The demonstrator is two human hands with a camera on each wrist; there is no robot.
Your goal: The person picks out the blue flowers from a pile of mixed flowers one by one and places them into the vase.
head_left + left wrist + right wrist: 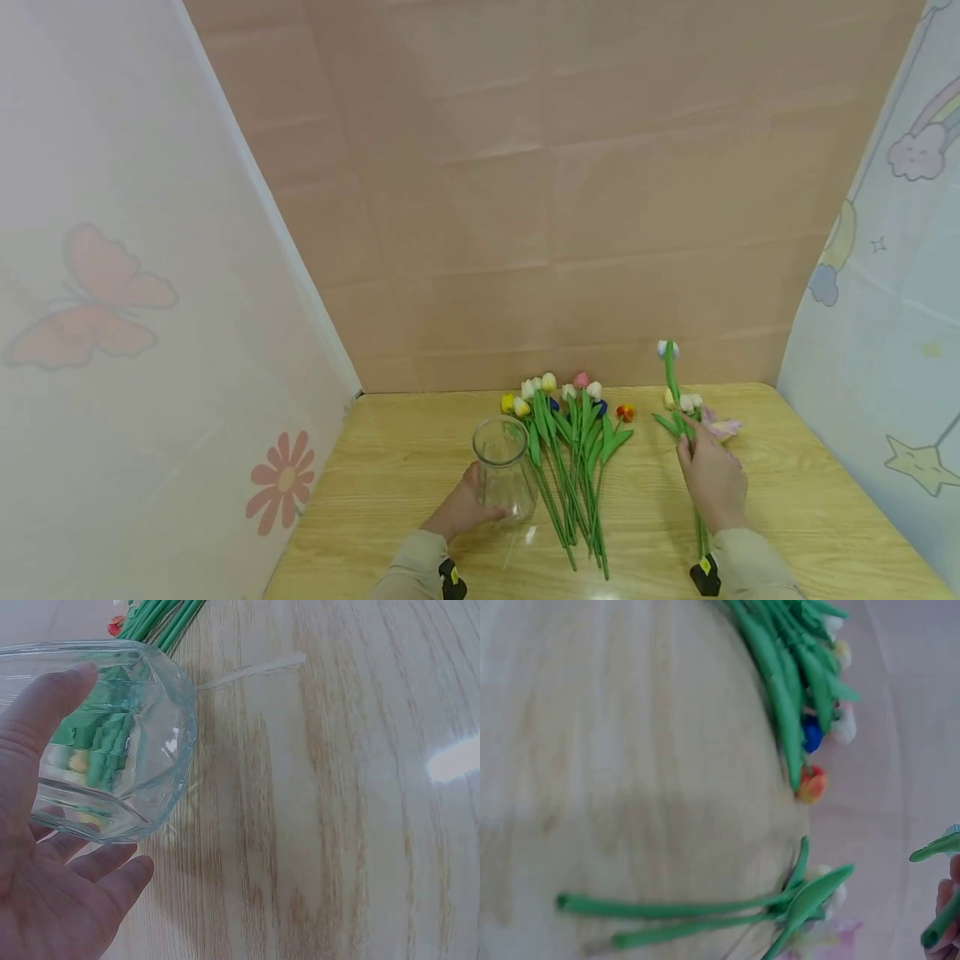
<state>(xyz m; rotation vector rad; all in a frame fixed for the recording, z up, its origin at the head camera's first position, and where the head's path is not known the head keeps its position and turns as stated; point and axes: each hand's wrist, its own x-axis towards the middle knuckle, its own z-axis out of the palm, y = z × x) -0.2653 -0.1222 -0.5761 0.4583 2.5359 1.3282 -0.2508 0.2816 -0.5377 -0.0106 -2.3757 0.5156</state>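
My left hand (471, 502) grips a clear glass vase (504, 479), thumb on one side and fingers round the other. In the left wrist view the glass vase (161, 750) shows its thick base, with green stems visible through it. At the right, my right hand (712, 479) pinches the stem of a white and light blue artificial tulip (667, 350), raised above the table. The right wrist view catches only fingertips (946, 900) around that green stem (941, 926). Beneath this hand lie white tulips (691, 402) and a pink-purple flower (722, 427).
A bunch of artificial tulips (573, 467), with white, yellow, pink, blue and orange-red heads, lies between my hands on the wooden table (405, 442). A brown backdrop (525, 208) rises behind the table, with patterned curtains (150, 400) on both sides.
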